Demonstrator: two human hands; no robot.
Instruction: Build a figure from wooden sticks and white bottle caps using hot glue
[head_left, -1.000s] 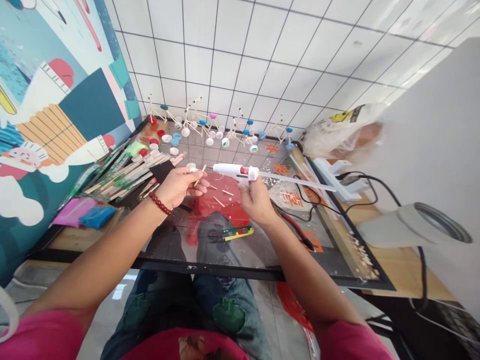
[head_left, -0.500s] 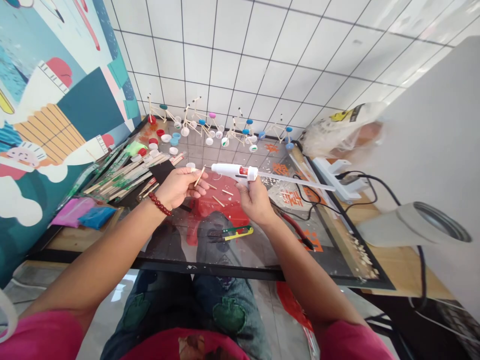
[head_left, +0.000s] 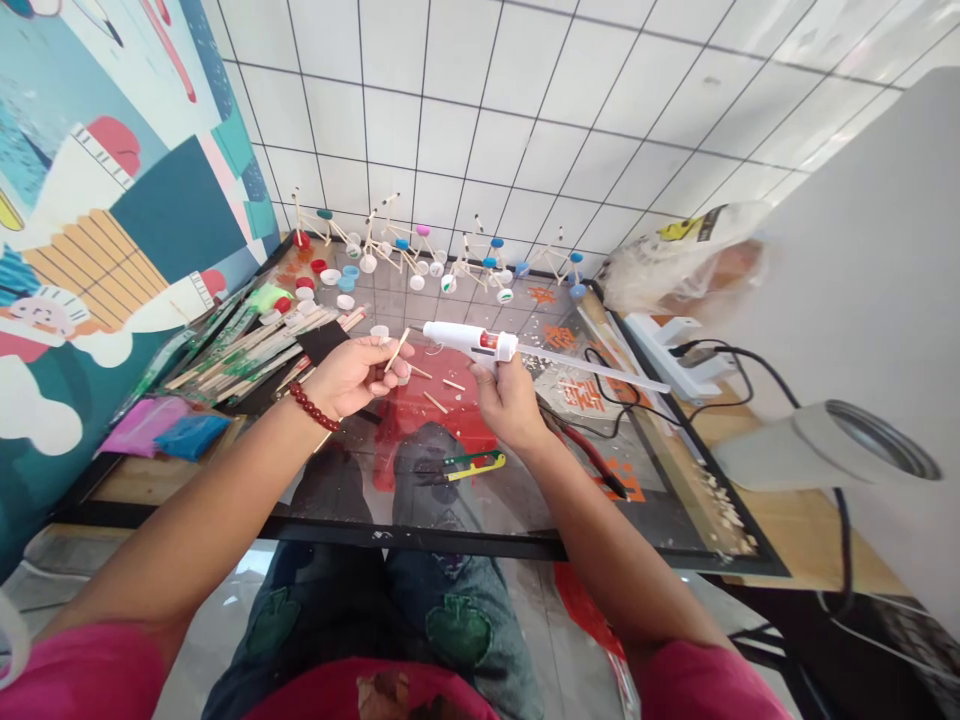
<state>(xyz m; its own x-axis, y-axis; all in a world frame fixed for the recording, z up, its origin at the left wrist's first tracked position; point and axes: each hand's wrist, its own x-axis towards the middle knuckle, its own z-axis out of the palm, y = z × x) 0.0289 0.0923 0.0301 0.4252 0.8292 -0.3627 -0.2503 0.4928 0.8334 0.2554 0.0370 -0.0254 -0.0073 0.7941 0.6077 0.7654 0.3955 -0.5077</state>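
Observation:
My left hand [head_left: 352, 373], with a red bead bracelet on the wrist, pinches a short wooden stick [head_left: 397, 349] and holds it tilted over the glass table [head_left: 525, 520]. My right hand [head_left: 508, 400] grips the handle of a white hot glue gun [head_left: 469, 340]. The gun's nozzle points left, a small gap from the stick's upper end. A clear glue stick [head_left: 600, 368] pokes out of the gun's back toward the right. Loose short sticks [head_left: 442, 392] lie on the glass under my hands.
Small stick-and-cap models [head_left: 420, 255] line the tiled wall. Bottle caps [head_left: 330, 280] and long wooden sticks [head_left: 247, 355] sit at left. A yellow-green cutter [head_left: 472, 464] and red-handled pliers [head_left: 592, 460] lie near my right wrist. A power strip [head_left: 667, 345] and a plastic bag [head_left: 682, 260] are at right.
Both hands drifted slightly left and up with the stick and gun. The gap between nozzle and stick stays about the same.

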